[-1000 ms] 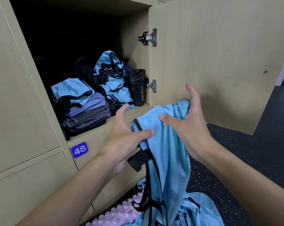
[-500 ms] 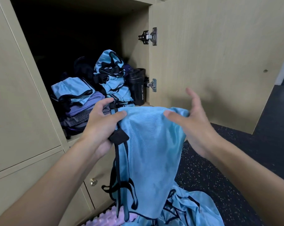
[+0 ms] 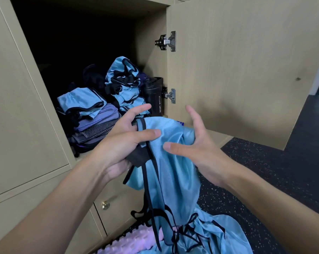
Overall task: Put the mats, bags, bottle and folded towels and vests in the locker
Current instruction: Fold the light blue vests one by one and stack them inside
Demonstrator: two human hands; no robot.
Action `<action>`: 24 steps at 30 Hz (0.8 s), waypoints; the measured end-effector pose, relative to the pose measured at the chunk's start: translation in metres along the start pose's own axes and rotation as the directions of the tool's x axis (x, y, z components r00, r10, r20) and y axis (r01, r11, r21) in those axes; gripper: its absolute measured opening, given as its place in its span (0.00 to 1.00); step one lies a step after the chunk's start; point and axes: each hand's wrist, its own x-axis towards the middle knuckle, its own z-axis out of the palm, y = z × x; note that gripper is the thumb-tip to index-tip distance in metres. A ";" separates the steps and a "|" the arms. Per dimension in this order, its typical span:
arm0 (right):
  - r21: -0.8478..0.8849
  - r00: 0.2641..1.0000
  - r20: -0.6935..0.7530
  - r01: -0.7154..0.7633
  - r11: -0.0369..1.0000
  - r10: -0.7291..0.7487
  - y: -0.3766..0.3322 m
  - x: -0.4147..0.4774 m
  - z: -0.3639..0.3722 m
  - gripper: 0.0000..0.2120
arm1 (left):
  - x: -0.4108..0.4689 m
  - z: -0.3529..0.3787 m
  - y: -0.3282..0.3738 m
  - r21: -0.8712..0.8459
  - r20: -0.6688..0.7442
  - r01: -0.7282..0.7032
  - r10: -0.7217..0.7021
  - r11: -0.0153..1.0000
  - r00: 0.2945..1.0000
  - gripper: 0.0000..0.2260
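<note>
The beige wooden locker [image 3: 36, 79] is open, and inside on its left side lies a stack of folded purple and grey towels [image 3: 98, 125] with one folded light blue vest [image 3: 80, 101] on top. Just beside the stack, to the right, stands a bundle of light blue vests with black trim [image 3: 123, 83], and next to it, near the inner wall, a black plastic bottle [image 3: 154, 96] stands upright. In front of the shelf the left hand [image 3: 122, 143] holds a shiny light blue vest with black edges [image 3: 173, 171]: its thumb presses the cloth against the fingers, while the index finger points straight out. The vest hangs down outside the locker, between both hands. The right hand [image 3: 195, 143] touches the other side of the vest with spread, almost straight fingers, and its thumb lies on the cloth. Below the hands are a small brass knob [image 3: 106, 205] on a lower door, a pink bumpy foam mat [image 3: 129, 242] and a loose pile of the same blue vests [image 3: 219, 235] on the dark speckled floor [image 3: 264, 171]. On the right the beige locker door [image 3: 237, 70] stands wide open.
</note>
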 end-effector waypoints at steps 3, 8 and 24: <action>-0.023 0.998 -0.052 0.018 1.000 -0.019 0.003 0.003 0.004 0.49 | 0.000 0.000 0.000 -0.039 0.011 0.017 -0.017 0.999 1.000 0.25; -0.077 0.971 -0.228 0.050 0.996 -0.066 0.001 0.005 0.004 0.43 | 0.003 0.002 -0.011 -0.164 -0.037 0.127 -0.135 0.978 0.990 0.17; -0.123 0.963 -0.212 -0.194 0.973 0.165 -0.008 0.011 -0.031 0.48 | 0.012 0.011 -0.026 -0.125 -0.348 -0.090 0.042 0.988 0.937 0.30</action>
